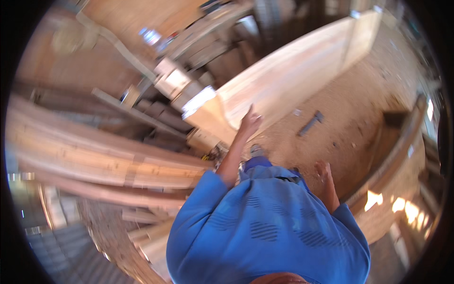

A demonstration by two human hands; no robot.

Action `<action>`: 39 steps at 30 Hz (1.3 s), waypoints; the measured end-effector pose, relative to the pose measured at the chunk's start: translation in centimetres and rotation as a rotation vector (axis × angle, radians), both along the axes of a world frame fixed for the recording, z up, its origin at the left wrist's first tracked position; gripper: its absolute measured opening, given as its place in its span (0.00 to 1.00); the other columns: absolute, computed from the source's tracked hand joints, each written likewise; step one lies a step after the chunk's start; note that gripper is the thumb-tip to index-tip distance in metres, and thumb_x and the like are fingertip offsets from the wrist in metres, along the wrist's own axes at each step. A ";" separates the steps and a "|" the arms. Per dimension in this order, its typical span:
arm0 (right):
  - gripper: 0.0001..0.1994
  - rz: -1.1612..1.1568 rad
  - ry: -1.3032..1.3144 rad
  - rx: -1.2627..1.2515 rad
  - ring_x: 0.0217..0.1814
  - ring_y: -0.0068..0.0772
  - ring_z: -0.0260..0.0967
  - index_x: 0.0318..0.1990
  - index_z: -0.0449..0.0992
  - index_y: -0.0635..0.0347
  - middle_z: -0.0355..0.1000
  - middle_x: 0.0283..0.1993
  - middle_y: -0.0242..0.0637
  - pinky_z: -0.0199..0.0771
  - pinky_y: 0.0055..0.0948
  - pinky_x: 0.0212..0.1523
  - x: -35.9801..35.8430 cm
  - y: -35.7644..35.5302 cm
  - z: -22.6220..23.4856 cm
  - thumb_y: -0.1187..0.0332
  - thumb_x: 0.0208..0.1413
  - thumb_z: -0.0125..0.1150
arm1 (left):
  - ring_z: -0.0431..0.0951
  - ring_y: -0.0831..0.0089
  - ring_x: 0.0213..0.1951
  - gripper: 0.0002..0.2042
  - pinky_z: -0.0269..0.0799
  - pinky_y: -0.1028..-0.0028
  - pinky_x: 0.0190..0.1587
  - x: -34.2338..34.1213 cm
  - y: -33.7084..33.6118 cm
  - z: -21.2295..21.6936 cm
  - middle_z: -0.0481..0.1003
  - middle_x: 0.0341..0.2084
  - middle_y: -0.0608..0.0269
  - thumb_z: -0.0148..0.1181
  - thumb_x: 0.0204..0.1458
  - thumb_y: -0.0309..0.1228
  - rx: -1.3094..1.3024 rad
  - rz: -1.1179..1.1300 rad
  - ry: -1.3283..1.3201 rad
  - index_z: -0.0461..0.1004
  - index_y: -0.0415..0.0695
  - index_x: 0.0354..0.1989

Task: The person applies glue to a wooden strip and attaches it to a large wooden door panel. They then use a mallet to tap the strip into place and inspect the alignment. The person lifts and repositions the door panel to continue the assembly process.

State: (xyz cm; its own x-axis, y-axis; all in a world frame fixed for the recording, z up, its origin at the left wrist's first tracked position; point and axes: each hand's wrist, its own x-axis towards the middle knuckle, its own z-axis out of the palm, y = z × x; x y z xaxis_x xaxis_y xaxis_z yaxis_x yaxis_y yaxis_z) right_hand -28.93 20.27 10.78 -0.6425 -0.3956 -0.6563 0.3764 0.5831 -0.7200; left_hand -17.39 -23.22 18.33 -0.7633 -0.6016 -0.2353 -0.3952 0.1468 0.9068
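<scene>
- Left hand: raised in front of the body, fingers resting against the near end of a long pale wooden plank; whether the grip is closed around the edge or merely pressed flat against it cannot be told, because motion blurs the hand.
- Plank: runs from the left hand away toward the upper right, its near end beside a machine with bright metal parts; the plank appears lifted at an angle above the floor rather than lying flat.
- Right hand: hangs low at the person's right side, fingers loosely apart, holding nothing and well apart from the plank.
- Floor: covered in sawdust; a small dark tool-like object lies on it between the plank and the right hand.
- Stacked boards: piled at the left of the view, untouched.
- Progress, as a judgement: the plank is under one-handed contact only and not yet set down or fed anywhere; the handling appears at an early or middle stage, with placement left to do.
</scene>
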 end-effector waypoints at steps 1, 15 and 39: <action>0.13 0.037 0.079 0.161 0.28 0.35 0.73 0.34 0.78 0.69 0.76 0.28 0.45 0.73 0.34 0.30 -1.4 1.5 -1.3 0.66 0.49 0.56 | 0.78 0.71 0.39 0.38 0.75 0.73 0.41 0.0 1.7 -0.5 0.76 0.35 0.56 0.62 0.53 0.35 0.075 -0.038 0.005 0.48 0.40 0.69; 0.31 -0.782 0.472 0.886 0.63 0.55 0.61 0.58 0.66 0.63 0.66 0.58 0.57 0.60 0.43 0.62 15.2 23.0 16.5 0.58 0.48 0.64 | 0.75 0.68 0.47 0.29 0.71 0.70 0.49 -9.1 22.5 -2.4 0.74 0.46 0.49 0.59 0.54 0.37 0.071 -0.964 -0.259 0.61 0.36 0.62; 0.42 -0.801 -0.243 0.943 0.60 0.56 0.65 0.61 0.61 0.60 0.69 0.55 0.54 0.67 0.48 0.57 42.3 22.2 2.3 0.53 0.37 0.74 | 0.76 0.66 0.46 0.24 0.73 0.69 0.45 -11.1 30.2 -1.8 0.76 0.45 0.52 0.60 0.54 0.37 -0.046 -1.451 -0.395 0.67 0.41 0.58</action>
State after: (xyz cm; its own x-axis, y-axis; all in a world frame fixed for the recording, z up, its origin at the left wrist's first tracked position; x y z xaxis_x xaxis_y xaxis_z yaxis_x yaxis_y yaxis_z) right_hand 13.40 42.45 13.09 -0.3079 0.7342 -0.6051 0.9255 0.3787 -0.0115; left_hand -28.48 6.96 16.56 -0.5797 0.5872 -0.5649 -0.0966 0.6388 0.7633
